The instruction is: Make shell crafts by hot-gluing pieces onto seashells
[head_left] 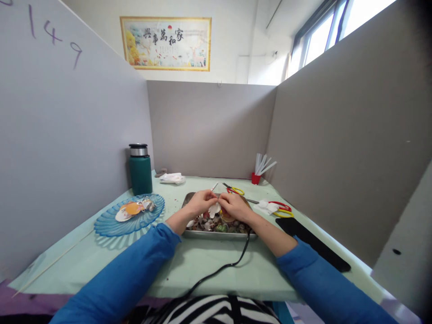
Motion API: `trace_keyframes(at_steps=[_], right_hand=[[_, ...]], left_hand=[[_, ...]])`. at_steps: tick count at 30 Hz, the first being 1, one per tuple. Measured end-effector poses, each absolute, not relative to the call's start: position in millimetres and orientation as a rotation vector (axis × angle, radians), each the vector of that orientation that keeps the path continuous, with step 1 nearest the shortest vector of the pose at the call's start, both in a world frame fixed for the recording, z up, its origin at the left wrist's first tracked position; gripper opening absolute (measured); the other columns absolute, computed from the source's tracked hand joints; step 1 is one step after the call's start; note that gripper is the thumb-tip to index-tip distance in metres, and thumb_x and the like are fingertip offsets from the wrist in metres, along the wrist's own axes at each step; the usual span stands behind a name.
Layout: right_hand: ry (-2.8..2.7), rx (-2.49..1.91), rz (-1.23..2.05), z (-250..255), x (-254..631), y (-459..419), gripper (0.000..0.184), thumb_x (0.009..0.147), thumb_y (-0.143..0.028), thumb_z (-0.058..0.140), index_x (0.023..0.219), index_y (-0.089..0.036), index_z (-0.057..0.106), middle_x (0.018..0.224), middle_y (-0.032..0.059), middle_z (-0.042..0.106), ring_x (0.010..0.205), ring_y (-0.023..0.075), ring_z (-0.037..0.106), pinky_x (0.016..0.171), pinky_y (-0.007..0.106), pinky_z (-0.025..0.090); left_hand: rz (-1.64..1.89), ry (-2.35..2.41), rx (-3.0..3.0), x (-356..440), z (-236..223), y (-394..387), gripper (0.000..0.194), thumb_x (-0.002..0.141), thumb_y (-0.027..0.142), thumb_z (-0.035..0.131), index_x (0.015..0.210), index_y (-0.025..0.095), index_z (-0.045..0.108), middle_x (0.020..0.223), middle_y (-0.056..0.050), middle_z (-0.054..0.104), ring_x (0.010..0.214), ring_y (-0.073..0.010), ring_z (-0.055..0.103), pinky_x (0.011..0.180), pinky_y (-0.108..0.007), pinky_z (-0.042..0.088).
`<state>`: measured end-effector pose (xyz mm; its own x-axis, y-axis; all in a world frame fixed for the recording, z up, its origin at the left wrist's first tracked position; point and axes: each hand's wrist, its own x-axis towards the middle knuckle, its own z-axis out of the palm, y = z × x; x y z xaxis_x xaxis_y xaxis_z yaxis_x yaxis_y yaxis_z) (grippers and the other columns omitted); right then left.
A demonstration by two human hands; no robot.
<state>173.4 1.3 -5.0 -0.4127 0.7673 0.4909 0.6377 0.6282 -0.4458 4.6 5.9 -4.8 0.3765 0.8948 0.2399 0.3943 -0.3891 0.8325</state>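
My left hand [201, 201] and my right hand [235, 206] meet over a metal tray [216, 236], fingertips pinched together. Between them is a small white shell [214, 209] with a wavy edge, partly covered by the fingers. Below, the tray holds many small mixed shells [208, 224], some brown, some pale, and a green piece [222, 228]. A thin white stick [215, 186] pokes up behind my left fingertips; its lower end is hidden. From the tray's right front corner a black cord [222, 267] runs down over the table edge towards me.
Left stands a blue scalloped plate [103, 228] bearing scallop shells [130, 209], with a green bottle [141, 174] behind it. White tissue [172, 178], scissors [236, 191], red-and-yellow handles [283, 209] and a red cup [256, 179] of translucent sticks lie farther back. A black flat object [312, 244] is right.
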Motion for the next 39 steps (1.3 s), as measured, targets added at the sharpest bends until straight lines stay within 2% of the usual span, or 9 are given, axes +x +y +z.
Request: trace_keyframes(at_steps=[9,19,24,39], right_hand=[[-2.162,-1.085,0.258,-6.5,174.2,2.7,0.027,0.087,-0.026,0.042,0.063,-0.017,0.052,0.057,-0.0008,0.059,0.055,0.0103,0.051,0.053,0.021,0.031],[-2.149,-1.054,0.323,-7.8,173.8,1.3,0.017,0.086,-0.028,0.045,0.076,-0.017,0.054,0.059,-0.0020,0.061,0.056,0.0103,0.054,0.055,0.021,0.033],[-2.168,-1.064,0.314,-9.6,174.2,2.9,0.016,0.085,-0.027,0.047,0.074,-0.017,0.054,0.059,-0.0016,0.060,0.056,0.0109,0.053,0.053,0.020,0.031],[-2.204,-1.064,0.253,-10.3,175.4,4.5,0.019,0.084,-0.028,0.048,0.071,-0.016,0.055,0.061,-0.0009,0.060,0.057,0.0107,0.051,0.053,0.021,0.030]], left_hand=[[0.953,1.124,1.941,5.1,-2.6,2.4,0.021,0.077,0.033,0.055,0.088,0.015,0.053,0.054,0.005,0.051,0.033,-0.0072,0.049,0.032,-0.015,0.031],[1.008,1.145,1.903,5.4,-1.3,3.3,0.018,0.078,0.029,0.052,0.088,0.015,0.051,0.053,0.005,0.051,0.032,-0.0063,0.048,0.032,-0.015,0.032],[0.989,1.160,1.927,5.4,-0.9,3.1,0.016,0.077,0.027,0.052,0.087,0.015,0.052,0.057,0.004,0.053,0.032,-0.0058,0.048,0.032,-0.014,0.033],[0.943,1.162,1.958,4.6,-1.2,2.2,0.016,0.077,0.028,0.053,0.087,0.015,0.053,0.049,0.005,0.049,0.034,-0.0089,0.050,0.033,-0.016,0.032]])
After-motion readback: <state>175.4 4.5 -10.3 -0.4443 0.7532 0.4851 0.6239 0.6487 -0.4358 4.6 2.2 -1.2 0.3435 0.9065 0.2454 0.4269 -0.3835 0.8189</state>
